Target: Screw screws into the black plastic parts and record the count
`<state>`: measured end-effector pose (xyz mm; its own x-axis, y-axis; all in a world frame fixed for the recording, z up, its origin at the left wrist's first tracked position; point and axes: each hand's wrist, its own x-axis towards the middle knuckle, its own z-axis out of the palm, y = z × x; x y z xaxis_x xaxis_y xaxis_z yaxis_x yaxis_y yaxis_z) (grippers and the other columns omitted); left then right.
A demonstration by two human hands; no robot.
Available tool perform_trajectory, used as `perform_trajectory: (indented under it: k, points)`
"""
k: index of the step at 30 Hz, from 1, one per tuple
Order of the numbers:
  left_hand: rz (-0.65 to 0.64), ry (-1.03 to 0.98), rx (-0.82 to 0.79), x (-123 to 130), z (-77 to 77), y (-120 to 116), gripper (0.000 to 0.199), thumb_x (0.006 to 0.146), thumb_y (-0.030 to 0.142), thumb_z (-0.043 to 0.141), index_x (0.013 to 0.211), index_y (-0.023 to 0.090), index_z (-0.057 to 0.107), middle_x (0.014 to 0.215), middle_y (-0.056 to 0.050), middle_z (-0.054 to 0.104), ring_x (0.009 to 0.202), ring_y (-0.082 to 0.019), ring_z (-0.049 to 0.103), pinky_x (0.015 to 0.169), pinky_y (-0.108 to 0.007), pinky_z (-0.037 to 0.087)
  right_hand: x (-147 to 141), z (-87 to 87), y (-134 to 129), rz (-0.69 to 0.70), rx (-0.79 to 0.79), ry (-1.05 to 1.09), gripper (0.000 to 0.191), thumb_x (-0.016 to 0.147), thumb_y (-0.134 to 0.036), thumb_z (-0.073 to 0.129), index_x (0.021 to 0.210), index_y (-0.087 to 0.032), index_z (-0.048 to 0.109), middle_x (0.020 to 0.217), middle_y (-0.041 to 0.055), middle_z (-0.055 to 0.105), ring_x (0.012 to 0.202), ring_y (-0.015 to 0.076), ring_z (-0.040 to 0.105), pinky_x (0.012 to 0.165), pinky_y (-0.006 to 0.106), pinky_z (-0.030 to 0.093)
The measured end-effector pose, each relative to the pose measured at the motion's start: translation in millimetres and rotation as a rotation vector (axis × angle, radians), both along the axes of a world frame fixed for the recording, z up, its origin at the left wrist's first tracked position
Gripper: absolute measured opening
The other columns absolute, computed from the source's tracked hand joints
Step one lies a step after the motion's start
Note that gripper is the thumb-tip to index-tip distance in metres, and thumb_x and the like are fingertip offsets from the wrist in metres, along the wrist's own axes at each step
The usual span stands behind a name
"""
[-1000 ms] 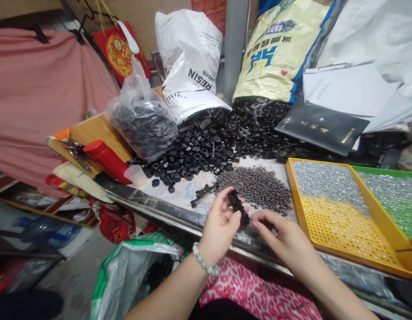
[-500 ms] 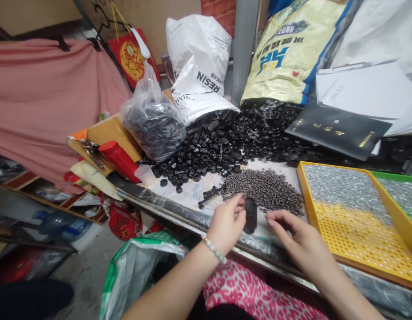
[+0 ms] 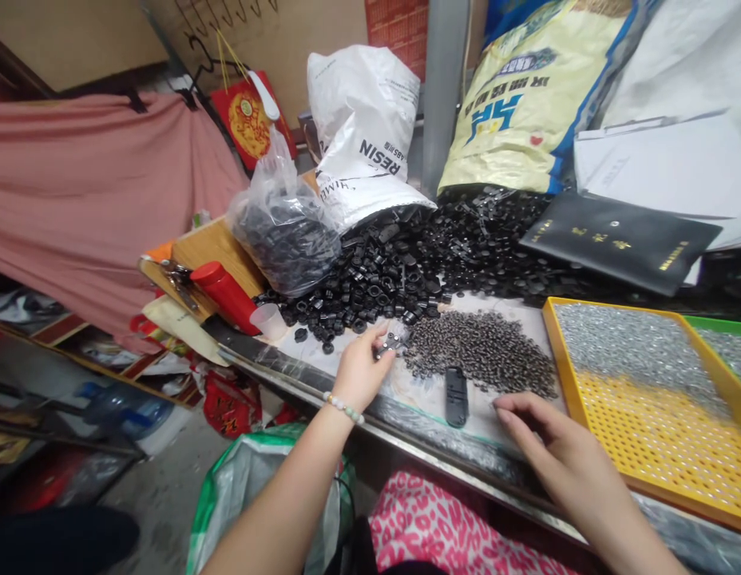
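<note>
My left hand [image 3: 359, 369], with a beaded bracelet at the wrist, has its thumb and fingers closed around small dark parts [image 3: 392, 343] at the left edge of a heap of small metal pieces [image 3: 478, 347]. A flat black oblong part [image 3: 457, 398] lies on the table between my two hands, touched by neither. To its right, my right hand [image 3: 541, 435] hovers over the table edge with thumb and forefinger nearly together. Whether a tiny piece sits between those fingertips is too small to tell.
Black plastic parts [image 3: 370, 279] are heaped behind, below white and yellow sacks. A yellow tray [image 3: 639, 415] of silvery pieces stands right. A red bottle [image 3: 223, 297] and clear cup [image 3: 268, 321] stand left. An open sack [image 3: 242, 487] sits below the table edge.
My left hand has moved left, away from the black oblong part, to the small dark parts. The oblong part now lies free on the table. My right hand has hardly moved.
</note>
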<state>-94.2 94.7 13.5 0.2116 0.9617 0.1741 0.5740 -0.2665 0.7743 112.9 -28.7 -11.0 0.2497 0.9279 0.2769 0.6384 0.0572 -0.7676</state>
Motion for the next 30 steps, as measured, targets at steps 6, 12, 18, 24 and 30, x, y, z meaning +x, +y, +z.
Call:
perform_trajectory:
  k: [6,12,18,24,30]
  points:
    - [-0.143,-0.839,-0.59,36,9.3,-42,0.039,0.063,0.025,0.069,0.093,0.015,0.046,0.066,0.004,0.051,0.058,-0.006,0.049,0.056,-0.017,0.037,-13,18.9,-6,0.01,0.067,0.092,0.021,0.077,-0.04,0.051,0.079,-0.02,0.059,0.074,-0.0004,0.062,0.067,0.0106,0.058,0.058,0.016,0.046]
    - [-0.124,-1.032,-0.659,64,5.1,-72,0.041,0.064,0.024,0.069,0.09,0.018,0.038,0.062,0.008,0.048,0.059,-0.006,0.049,0.059,-0.019,0.037,-23,24.4,-13,0.086,0.045,0.106,0.019,0.08,-0.036,0.049,0.08,-0.02,0.059,0.076,0.0,0.061,0.068,0.0109,0.057,0.063,0.019,0.045]
    - [-0.172,-0.862,-0.463,66,0.3,-75,0.032,0.071,0.019,0.06,0.093,0.019,0.036,0.063,0.007,0.047,0.059,-0.007,0.048,0.059,-0.02,0.036,-21,21.3,-15,0.047,0.012,0.14,0.021,0.077,-0.037,0.05,0.077,-0.019,0.06,0.073,0.0013,0.062,0.066,0.0129,0.058,0.06,0.021,0.046]
    - [-0.155,-0.654,-0.292,65,2.4,-79,0.029,0.074,0.018,0.056,0.096,0.02,0.038,0.067,0.005,0.048,0.062,-0.008,0.047,0.06,-0.02,0.038,-21,20.4,-14,0.049,-0.065,0.202,0.024,0.074,-0.04,0.051,0.077,-0.018,0.061,0.075,0.0022,0.064,0.068,0.0149,0.059,0.061,0.024,0.048]
    - [-0.149,-0.6,-0.226,66,1.8,-81,0.028,0.074,0.016,0.055,0.097,0.021,0.04,0.072,0.004,0.051,0.067,-0.009,0.05,0.065,-0.021,0.041,-21,22.3,-12,0.069,-0.069,0.151,0.025,0.076,-0.04,0.048,0.076,-0.019,0.061,0.075,0.0017,0.064,0.069,0.0148,0.06,0.059,0.024,0.047]
